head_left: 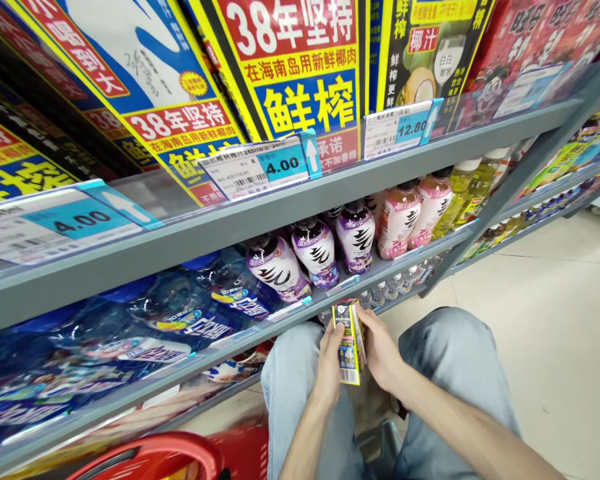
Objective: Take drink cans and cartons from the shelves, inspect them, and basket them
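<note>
Between my knees I hold a small black and yellow drink carton upright, a little tilted, with a barcode near its bottom. My left hand grips its left side, with the thumb across the printed face. On the other side my right hand is closed against the carton's right edge, near its top; some of its fingers are hidden behind the carton. Just beyond the hands is the lower shelf with purple-labelled bottles.
Large coconut drink cartons fill the upper shelf behind price tags. Below stand blue-capped bottles and pink bottles. A red basket sits at lower left. Pale floor tiles lie to the right.
</note>
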A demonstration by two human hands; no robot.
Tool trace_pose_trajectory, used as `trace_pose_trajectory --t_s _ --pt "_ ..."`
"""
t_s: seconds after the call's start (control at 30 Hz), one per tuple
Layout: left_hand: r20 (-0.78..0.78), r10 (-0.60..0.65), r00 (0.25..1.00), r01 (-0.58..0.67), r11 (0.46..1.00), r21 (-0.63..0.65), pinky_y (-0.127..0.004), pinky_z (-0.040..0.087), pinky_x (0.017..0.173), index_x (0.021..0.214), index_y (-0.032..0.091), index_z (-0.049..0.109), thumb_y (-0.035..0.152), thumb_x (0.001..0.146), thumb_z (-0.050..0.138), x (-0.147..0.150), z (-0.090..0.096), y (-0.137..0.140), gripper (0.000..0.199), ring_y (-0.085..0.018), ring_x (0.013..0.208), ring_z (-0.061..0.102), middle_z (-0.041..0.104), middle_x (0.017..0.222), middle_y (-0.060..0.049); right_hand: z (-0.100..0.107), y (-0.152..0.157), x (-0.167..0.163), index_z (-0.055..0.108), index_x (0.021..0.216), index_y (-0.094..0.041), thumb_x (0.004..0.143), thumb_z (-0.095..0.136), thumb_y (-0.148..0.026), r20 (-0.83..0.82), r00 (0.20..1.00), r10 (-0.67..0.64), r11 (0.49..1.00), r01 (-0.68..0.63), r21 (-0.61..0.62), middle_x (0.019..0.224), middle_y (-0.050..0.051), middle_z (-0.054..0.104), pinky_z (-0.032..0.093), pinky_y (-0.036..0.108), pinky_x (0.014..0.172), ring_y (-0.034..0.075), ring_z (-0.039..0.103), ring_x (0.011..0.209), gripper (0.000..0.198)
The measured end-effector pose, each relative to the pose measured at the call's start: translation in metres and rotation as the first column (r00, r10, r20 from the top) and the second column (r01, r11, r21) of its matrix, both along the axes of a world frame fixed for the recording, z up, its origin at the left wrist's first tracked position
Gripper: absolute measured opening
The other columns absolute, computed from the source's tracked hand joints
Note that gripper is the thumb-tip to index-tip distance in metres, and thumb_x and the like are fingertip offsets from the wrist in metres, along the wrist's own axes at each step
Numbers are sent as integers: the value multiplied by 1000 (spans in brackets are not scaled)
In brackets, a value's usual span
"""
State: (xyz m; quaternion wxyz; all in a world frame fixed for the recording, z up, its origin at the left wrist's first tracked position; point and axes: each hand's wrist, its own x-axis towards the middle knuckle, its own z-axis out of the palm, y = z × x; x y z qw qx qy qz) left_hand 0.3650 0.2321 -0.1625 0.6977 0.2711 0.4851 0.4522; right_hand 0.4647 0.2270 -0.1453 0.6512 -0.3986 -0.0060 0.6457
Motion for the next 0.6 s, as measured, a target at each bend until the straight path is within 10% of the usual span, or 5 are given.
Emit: trace_pose_trajectory --t_s 0.3,0.6 --pt "-130 -124 984 160 933 323 -37 44 111 132 20 57 42 85 73 4 15 0 55 -26 131 57 62 140 -10 14 -6 1 73 87 -21 65 91 -46 33 998 48 996 -50 72 79 -1 74 54 30 76 19 70 79 38" --pt "-290 -208 934 305 889 342 -35 52 98 138 19 49 29 75 81 3 18 -7 72 -25 109 66 67 125 -10 14 -6 0 75 86 -17 64 84 -64 14 994 106 991 -104 -87 80 6 77 58 35 71 26 73 81 52"
